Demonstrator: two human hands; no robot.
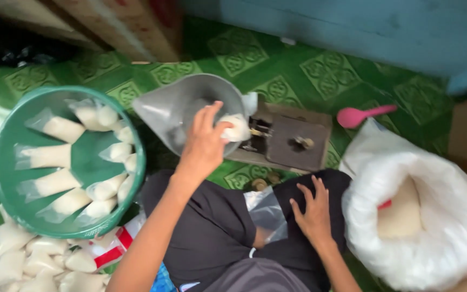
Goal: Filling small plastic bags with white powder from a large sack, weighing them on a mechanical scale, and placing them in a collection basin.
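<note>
left hand (204, 143) grasping filled bag (237, 128) over scale pan (177, 111); right hand (313, 212) released on lap

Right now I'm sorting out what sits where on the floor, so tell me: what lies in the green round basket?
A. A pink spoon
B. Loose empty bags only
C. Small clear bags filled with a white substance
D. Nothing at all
C: the green basket holds several filled bags lying in a ring; the pink spoon lies apart on the floor.
</note>
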